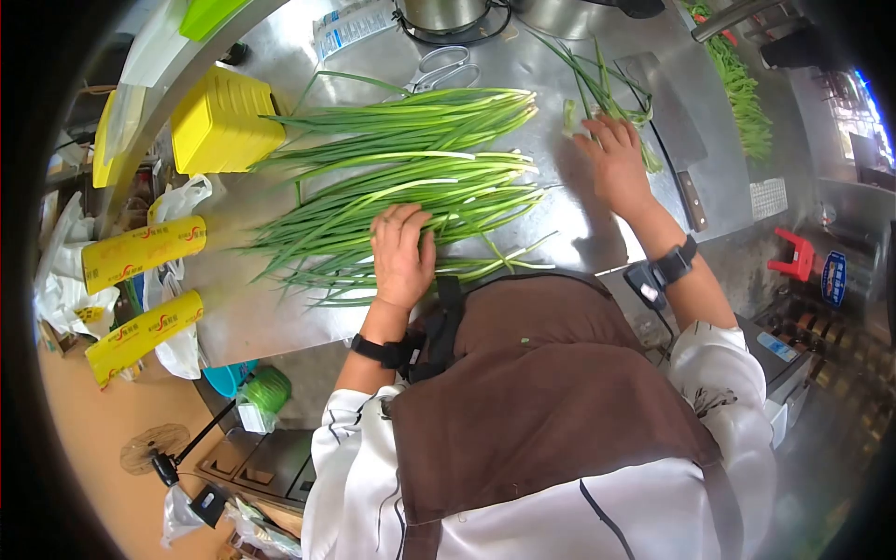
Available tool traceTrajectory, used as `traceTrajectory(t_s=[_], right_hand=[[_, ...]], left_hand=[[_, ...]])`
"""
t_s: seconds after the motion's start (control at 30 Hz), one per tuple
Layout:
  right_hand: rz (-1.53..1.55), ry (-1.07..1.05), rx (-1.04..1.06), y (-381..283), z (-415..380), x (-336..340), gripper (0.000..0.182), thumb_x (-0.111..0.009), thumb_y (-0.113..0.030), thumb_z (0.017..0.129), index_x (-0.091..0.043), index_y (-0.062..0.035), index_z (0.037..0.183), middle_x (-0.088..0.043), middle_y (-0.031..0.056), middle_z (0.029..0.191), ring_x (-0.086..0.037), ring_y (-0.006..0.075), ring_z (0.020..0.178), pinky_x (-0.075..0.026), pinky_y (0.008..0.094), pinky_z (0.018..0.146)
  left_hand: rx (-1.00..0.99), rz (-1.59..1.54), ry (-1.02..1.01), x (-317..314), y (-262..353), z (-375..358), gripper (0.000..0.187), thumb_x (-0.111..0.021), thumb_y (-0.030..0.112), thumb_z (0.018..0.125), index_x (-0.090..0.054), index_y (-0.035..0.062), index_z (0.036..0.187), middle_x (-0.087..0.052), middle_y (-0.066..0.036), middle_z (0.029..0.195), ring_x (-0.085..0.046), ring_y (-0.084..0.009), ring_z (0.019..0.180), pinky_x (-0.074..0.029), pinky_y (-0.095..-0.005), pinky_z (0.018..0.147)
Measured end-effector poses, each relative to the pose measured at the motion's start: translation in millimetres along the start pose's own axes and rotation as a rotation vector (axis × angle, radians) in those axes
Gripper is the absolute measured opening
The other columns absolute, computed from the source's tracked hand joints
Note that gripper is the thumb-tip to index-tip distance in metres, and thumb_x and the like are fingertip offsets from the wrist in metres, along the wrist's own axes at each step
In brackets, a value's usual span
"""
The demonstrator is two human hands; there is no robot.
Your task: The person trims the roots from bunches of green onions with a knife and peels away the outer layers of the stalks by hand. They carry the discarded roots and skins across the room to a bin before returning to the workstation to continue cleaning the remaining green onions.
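Two long bunches of scallions (373,182) lie side by side on the steel table, white ends to the right. My left hand (403,254) rests on the nearer bunch, fingers slightly bent and thumb apart. To the right, my right hand (618,163) is over a small pile of scallion trimmings (605,89), its fingers spread; what is under the palm is hidden. Just beyond that hand lies a cleaver (674,121), its wooden handle toward me. Grey-handled scissors (442,70) lie behind the scallions.
A yellow plastic basket (224,121) stands at the left, above two yellow rolls (145,252) by the table edge. A metal pot (443,14) sits at the back. More cut greens (742,98) lie at the far right, and a red stool (793,254) is below.
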State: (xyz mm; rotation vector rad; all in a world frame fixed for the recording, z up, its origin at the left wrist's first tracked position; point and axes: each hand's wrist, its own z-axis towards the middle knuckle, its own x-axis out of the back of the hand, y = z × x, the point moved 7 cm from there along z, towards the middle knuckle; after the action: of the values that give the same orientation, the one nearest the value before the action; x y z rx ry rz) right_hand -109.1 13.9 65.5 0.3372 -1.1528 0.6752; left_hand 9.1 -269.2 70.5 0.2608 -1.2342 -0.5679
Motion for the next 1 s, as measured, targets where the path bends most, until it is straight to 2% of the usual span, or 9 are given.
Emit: traceTrajectory(t_s=[0.1, 0.2, 0.3, 0.4, 0.5, 0.6, 0.7, 0.8, 1.0], right_hand=[[0.385, 0.012, 0.168, -53.3, 4.5, 14.4, 0.022, -0.064, -0.007, 0.071, -0.066, -0.0054, 0.093, -0.062, 0.0075, 0.099, -0.055, 0.0275, 0.103, -0.042, 0.0451, 0.09], [0.357, -0.114, 0.21, -93.1, 5.7, -16.5, 0.012, -0.066, -0.01, 0.07, -0.066, -0.0071, 0.081, -0.06, 0.005, 0.088, -0.055, 0.0254, 0.099, -0.041, 0.0427, 0.092], [0.305, -0.192, 0.196, -92.2, 2.4, -42.0, 0.009, -0.066, -0.009, 0.072, -0.067, -0.0073, 0.08, -0.06, 0.0042, 0.088, -0.055, 0.0243, 0.099, -0.039, 0.0419, 0.094], [0.452, -0.085, 0.123, -86.8, 15.5, -16.5, 0.007, -0.068, -0.012, 0.078, -0.069, -0.0072, 0.083, -0.061, 0.0048, 0.084, -0.056, 0.0247, 0.095, -0.043, 0.0399, 0.089], [0.777, -0.229, -0.091, -74.9, 20.5, -15.3, 0.009, -0.069, -0.016, 0.083, -0.07, -0.0067, 0.082, -0.062, 0.0067, 0.081, -0.058, 0.0267, 0.088, -0.047, 0.0384, 0.08], [1.192, -0.607, -0.483, -70.4, 9.9, -30.5, 0.013, -0.069, -0.018, 0.085, -0.069, -0.0051, 0.084, -0.064, 0.0095, 0.082, -0.06, 0.0302, 0.085, -0.049, 0.0395, 0.073], [0.996, -0.658, -0.594, -48.1, -7.2, -38.6, 0.011, -0.067, -0.015, 0.085, -0.069, -0.005, 0.089, -0.066, 0.0101, 0.087, -0.061, 0.0318, 0.086, -0.05, 0.0399, 0.074], [0.679, -0.322, -0.238, -52.0, -10.6, -24.5, 0.012, -0.067, -0.015, 0.085, -0.069, -0.0059, 0.093, -0.066, 0.0097, 0.089, -0.061, 0.0315, 0.088, -0.051, 0.0401, 0.075], [0.378, -0.254, -0.055, -78.7, -15.2, -33.6, 0.018, -0.075, -0.015, 0.076, -0.07, -0.0094, 0.092, -0.06, 0.0047, 0.094, -0.055, 0.0256, 0.099, -0.044, 0.04, 0.086]], left_hand=[[-0.094, 0.046, 0.038, 1.3, 7.4, 9.5, 0.027, -0.068, 0.002, 0.075, -0.068, 0.013, 0.099, -0.061, -0.004, 0.104, -0.055, -0.0301, 0.107, -0.039, -0.047, 0.099], [-0.161, 0.045, -0.036, -10.2, 19.6, 19.4, 0.023, -0.068, 0.001, 0.075, -0.07, 0.0131, 0.095, -0.062, -0.003, 0.098, -0.057, -0.0277, 0.103, -0.04, -0.046, 0.097], [-0.15, 0.061, -0.067, -15.5, 24.8, 25.2, 0.016, -0.072, 0.008, 0.076, -0.072, 0.0142, 0.091, -0.062, -0.002, 0.096, -0.055, -0.0263, 0.105, -0.037, -0.047, 0.1], [-0.123, 0.07, -0.074, -16.6, 25.6, 29.3, 0.016, -0.076, 0.015, 0.075, -0.072, 0.0133, 0.091, -0.061, -0.003, 0.102, -0.054, -0.0274, 0.108, -0.035, -0.0479, 0.103], [-0.119, 0.059, -0.081, -18.9, 27.3, 33.2, 0.017, -0.078, 0.015, 0.074, -0.072, 0.0125, 0.09, -0.061, -0.003, 0.106, -0.054, -0.0282, 0.108, -0.035, -0.048, 0.103], [-0.108, -0.012, -0.174, -22.3, 20.6, 29.2, 0.017, -0.078, 0.014, 0.074, -0.072, 0.0117, 0.089, -0.061, -0.004, 0.108, -0.054, -0.0285, 0.11, -0.037, -0.0464, 0.104], [-0.043, -0.083, -0.396, -25.6, 20.0, 10.8, 0.019, -0.078, 0.01, 0.074, -0.07, 0.0099, 0.091, -0.061, -0.007, 0.114, -0.055, -0.0304, 0.113, -0.043, -0.0439, 0.102], [0.004, -0.32, -0.405, -24.9, 22.7, -5.9, 0.027, -0.077, 0.008, 0.075, -0.068, 0.009, 0.1, -0.06, -0.011, 0.119, -0.055, -0.0334, 0.115, -0.046, -0.0445, 0.098], [0.166, -0.571, -0.165, -1.7, -3.1, -11.2, 0.017, -0.058, -0.007, 0.08, -0.057, 0.005, 0.091, -0.063, -0.016, 0.115, -0.061, -0.0308, 0.108, -0.048, -0.0364, 0.092]])
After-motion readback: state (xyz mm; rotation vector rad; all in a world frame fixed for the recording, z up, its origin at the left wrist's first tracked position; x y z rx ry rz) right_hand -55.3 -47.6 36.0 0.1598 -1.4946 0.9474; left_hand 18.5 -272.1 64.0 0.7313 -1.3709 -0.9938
